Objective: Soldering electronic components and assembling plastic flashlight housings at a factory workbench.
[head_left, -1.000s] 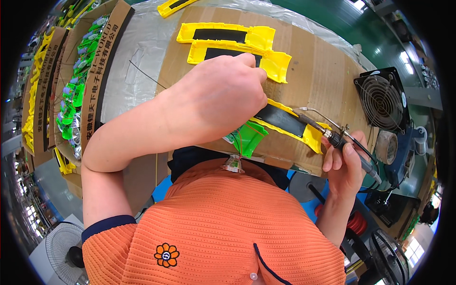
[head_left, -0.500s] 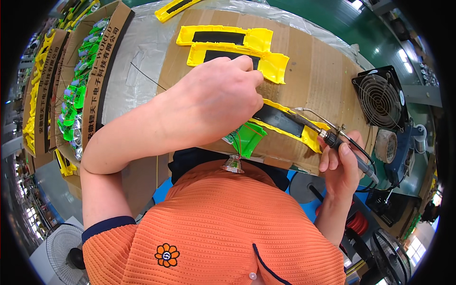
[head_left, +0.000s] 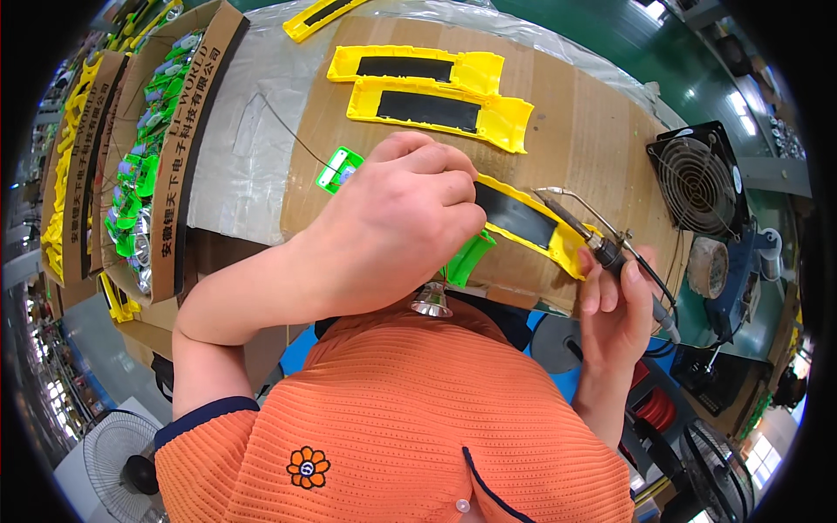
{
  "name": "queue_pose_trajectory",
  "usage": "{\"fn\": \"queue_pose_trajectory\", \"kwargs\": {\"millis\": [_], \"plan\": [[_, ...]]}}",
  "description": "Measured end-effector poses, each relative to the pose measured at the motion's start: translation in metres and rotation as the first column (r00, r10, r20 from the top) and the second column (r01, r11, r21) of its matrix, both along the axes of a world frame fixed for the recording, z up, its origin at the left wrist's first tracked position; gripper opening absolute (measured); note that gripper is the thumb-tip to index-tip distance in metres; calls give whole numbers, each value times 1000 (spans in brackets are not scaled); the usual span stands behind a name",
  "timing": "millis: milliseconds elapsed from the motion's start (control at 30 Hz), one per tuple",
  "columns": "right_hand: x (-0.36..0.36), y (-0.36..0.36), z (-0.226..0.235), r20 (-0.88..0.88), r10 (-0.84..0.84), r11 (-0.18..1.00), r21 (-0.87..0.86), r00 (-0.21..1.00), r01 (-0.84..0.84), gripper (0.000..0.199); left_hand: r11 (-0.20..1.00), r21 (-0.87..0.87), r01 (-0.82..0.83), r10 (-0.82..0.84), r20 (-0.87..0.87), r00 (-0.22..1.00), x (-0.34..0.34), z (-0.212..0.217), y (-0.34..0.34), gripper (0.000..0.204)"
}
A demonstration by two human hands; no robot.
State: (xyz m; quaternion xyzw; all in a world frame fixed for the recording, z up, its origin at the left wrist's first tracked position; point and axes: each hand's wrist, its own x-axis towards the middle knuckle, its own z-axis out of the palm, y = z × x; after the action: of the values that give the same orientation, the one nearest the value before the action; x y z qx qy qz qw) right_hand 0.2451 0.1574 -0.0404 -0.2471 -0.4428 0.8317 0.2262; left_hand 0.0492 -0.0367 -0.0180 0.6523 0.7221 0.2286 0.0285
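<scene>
The left hand (head_left: 392, 235) was closed over a green plastic part (head_left: 469, 258), its fingers curled and pressed together, so that only the lower end of the part showed under the knuckles. A small silver reflector cup (head_left: 431, 301) stuck out below this hand, near the orange shirt. The right hand (head_left: 615, 305) gripped a soldering iron (head_left: 602, 244) by its dark handle, fingers wrapped around it; the thin metal tip pointed toward the left hand and lay above a yellow casing (head_left: 532, 222) with a black panel. This casing lay on the cardboard sheet (head_left: 593, 131) that covered the table, just beside the left hand's fingers.

Two more yellow casings (head_left: 436, 91) lay farther away on the cardboard, side by side. A small green frame (head_left: 336, 170) lay near the left hand's knuckles. On the person's left stood a cardboard box (head_left: 166, 166) full of green parts. At the right edge of the table stood a black fan (head_left: 702, 179) and, near it, a roll of solder wire (head_left: 708, 268).
</scene>
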Motion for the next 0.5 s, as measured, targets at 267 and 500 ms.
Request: {"fn": "queue_pose_trajectory", "kwargs": {"millis": [267,500], "plan": [[2,5,6,-80,28,998,-47,996,-31,9,997,-28,-73,76,159,984,13,-9,21,6],[11,39,30,187,129,948,264,974,-176,16,975,-223,-18,19,-1,1000,12,4,34,4]]}}
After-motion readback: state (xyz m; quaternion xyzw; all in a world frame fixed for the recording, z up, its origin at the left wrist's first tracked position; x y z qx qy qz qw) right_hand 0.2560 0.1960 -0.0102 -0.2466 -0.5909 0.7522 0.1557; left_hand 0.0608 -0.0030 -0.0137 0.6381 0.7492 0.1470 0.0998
